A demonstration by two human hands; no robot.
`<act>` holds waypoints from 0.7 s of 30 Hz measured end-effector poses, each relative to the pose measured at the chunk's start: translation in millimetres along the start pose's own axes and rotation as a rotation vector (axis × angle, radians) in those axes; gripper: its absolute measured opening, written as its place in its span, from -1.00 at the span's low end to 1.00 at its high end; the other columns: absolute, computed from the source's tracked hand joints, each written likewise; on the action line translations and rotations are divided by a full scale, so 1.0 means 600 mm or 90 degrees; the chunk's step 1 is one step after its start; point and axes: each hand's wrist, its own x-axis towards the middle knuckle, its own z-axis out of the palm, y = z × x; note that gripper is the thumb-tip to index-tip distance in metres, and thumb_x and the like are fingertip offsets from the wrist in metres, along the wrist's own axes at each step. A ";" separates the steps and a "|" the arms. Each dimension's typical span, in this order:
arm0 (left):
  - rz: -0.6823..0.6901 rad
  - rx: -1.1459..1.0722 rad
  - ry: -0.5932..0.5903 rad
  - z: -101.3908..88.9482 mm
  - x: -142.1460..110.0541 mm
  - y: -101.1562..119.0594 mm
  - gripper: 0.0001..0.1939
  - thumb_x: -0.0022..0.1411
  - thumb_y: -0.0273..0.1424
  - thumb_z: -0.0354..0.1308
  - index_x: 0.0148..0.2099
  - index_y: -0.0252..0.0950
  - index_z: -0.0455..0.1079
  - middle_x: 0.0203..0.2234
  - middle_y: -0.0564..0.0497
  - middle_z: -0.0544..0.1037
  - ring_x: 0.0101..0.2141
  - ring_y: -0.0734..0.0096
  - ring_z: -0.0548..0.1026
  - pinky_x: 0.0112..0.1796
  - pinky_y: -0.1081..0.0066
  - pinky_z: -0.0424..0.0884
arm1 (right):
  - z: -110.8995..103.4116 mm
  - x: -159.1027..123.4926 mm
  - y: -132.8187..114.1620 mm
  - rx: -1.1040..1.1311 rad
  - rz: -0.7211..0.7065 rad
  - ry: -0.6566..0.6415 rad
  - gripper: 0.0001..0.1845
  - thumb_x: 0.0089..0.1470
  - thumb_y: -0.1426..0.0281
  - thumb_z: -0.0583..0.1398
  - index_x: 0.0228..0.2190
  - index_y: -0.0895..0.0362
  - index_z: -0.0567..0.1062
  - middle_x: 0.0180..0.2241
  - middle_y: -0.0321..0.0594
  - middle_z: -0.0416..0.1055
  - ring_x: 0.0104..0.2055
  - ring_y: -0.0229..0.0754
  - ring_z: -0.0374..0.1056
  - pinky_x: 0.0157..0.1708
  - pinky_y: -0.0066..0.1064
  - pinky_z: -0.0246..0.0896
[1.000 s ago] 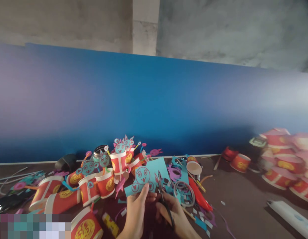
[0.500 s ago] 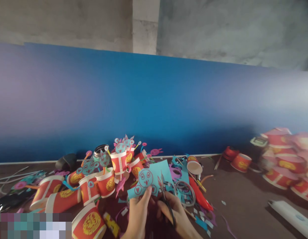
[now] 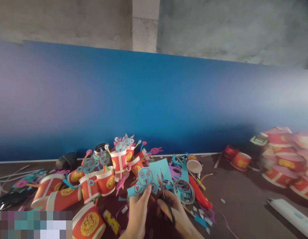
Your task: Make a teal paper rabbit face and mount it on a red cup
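Note:
My left hand pinches the lower edge of a light blue sheet of paper, thumb on top. On the sheet are red drawings: a round smiling face, circles with hearts, and a pointed ear shape. Scissors with dark handles sit in my right hand, fingers wrapped round the loops. Their blades point upward over the right part of the paper, close to the ear drawing. Whether the blades bite into the paper I cannot tell. Beyond the sheet stands a red-and-white paper cup with blue cut-out faces above it.
Several red paper cups crowd the left, some lying down. To the right are a tape roll, a red tool-like object and paper scraps. Stacked cups and a long white object lie farther right. A blue panel stands behind.
The hands, paper and scissors keep nearly the same positions. The whole view has shifted very slightly.

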 end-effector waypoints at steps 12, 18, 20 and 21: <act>0.046 0.012 0.016 -0.003 0.005 -0.004 -0.56 -0.14 -0.12 0.34 -0.28 -0.36 0.49 -0.41 -0.11 0.59 -0.36 0.15 0.54 -0.30 0.30 0.43 | 0.005 -0.003 -0.001 -0.008 -0.024 0.017 -0.54 -0.07 -0.01 0.20 -0.50 0.16 0.33 -0.72 -0.37 0.30 -0.71 -0.40 0.08 -0.68 -0.56 -0.02; 0.030 0.003 0.006 -0.003 0.003 0.001 -0.54 -0.13 -0.12 0.34 -0.25 -0.37 0.50 -0.31 -0.16 0.60 -0.21 0.05 0.52 -0.19 0.24 0.41 | 0.009 -0.002 -0.002 -0.010 -0.034 0.045 -0.52 -0.09 -0.04 0.20 -0.54 0.15 0.33 -0.75 -0.39 0.25 -0.72 -0.39 0.08 -0.69 -0.55 -0.03; 0.029 -0.001 0.008 -0.003 0.003 0.002 -0.53 -0.14 -0.12 0.35 -0.25 -0.37 0.51 -0.29 -0.17 0.59 -0.19 0.04 0.52 -0.18 0.24 0.41 | 0.010 -0.002 -0.001 -0.007 -0.032 0.049 -0.52 -0.10 -0.04 0.20 -0.54 0.15 0.34 -0.76 -0.40 0.24 -0.72 -0.39 0.07 -0.69 -0.55 -0.03; 0.031 -0.003 0.009 -0.003 0.003 0.003 -0.54 -0.14 -0.13 0.35 -0.25 -0.36 0.51 -0.28 -0.17 0.59 -0.19 0.05 0.51 -0.17 0.25 0.41 | 0.010 -0.002 -0.001 -0.005 -0.034 0.048 -0.52 -0.11 -0.04 0.21 -0.53 0.15 0.35 -0.76 -0.40 0.23 -0.72 -0.39 0.07 -0.69 -0.55 -0.03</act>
